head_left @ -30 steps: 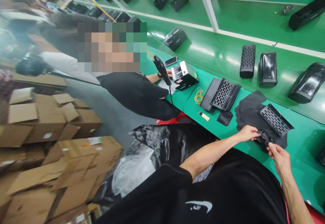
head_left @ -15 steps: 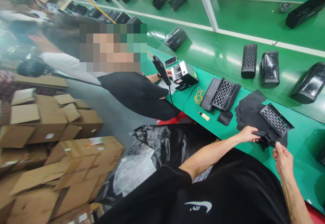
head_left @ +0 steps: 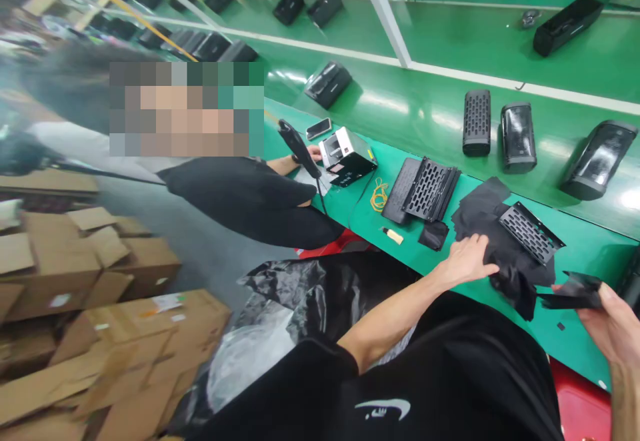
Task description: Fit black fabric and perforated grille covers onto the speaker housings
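My left hand (head_left: pixel 469 258) rests with fingers apart at the near edge of a pile of thin black cloth sheets (head_left: pixel 473 211), holding nothing. Off to the right, my right hand (head_left: pixel 613 324) pinches a folded black sheet (head_left: pixel 575 291) above the table. On the pile lies a black slotted speaker grille (head_left: pixel 533 233). A crumpled black sheet (head_left: pixel 515 291) droops from the pile between my hands. Left of the pile, more slotted grilles (head_left: pixel 433 189) are stacked beside a small black cloth square (head_left: pixel 433 235).
A yellow-handled tool (head_left: pixel 394 235), yellow cord (head_left: pixel 379 194) and white-and-black box device (head_left: pixel 349 156) sit on the green table (head_left: pixel 587 348). A person in a dark top (head_left: pixel 250 201) works at my left. Black speakers (head_left: pixel 477 123) stand on the green line beyond. Cardboard boxes (head_left: pixel 145 334) pile up lower left.
My hands have separated. My right hand moved right with the folded black sheet, while my left hand let go and spread over the pile. The view shifted slightly.
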Motion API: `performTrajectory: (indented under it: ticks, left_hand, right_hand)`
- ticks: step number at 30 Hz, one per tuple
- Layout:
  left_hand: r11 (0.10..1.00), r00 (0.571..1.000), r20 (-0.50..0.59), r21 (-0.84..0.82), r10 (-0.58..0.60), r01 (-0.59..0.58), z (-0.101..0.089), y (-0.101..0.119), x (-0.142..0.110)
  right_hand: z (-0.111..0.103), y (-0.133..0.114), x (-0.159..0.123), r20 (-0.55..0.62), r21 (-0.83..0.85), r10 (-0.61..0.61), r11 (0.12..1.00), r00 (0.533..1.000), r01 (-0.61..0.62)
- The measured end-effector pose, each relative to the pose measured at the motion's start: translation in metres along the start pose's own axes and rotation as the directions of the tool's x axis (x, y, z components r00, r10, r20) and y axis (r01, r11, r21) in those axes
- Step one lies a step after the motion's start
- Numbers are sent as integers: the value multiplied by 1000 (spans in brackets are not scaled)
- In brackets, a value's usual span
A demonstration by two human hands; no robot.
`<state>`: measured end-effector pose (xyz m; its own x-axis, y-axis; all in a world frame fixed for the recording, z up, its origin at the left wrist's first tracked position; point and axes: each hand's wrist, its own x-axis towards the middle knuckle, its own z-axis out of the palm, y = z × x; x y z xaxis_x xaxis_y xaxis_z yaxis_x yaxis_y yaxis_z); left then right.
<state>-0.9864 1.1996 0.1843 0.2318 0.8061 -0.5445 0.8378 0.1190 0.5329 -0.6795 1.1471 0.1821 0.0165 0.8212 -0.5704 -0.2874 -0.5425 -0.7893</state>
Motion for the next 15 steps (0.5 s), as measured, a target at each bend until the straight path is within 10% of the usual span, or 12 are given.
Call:
performTrajectory:
  ticks: [3, 7, 11, 15]
  left_hand:
    - [912, 959, -68, -298, 274, -282, -13, 25, 12]
    - [810, 834, 127, -353, 538, -469, 16, 38, 41]
    - [886, 804, 412, -16, 428, -463, 67, 21, 48]
    - [899, 804, 415, -97, 427, -427, 76, 11, 37]
  right_hand:
    - [11, -5, 13, 50, 4, 72, 997, 996, -72]
    - [31, -12, 27, 63, 74, -44, 996, 997, 39]
    - [33, -22, 23, -110, 186, -47, 980, 993, 67]
    - [17, -33, 10, -165, 208, -14, 977, 986, 49]
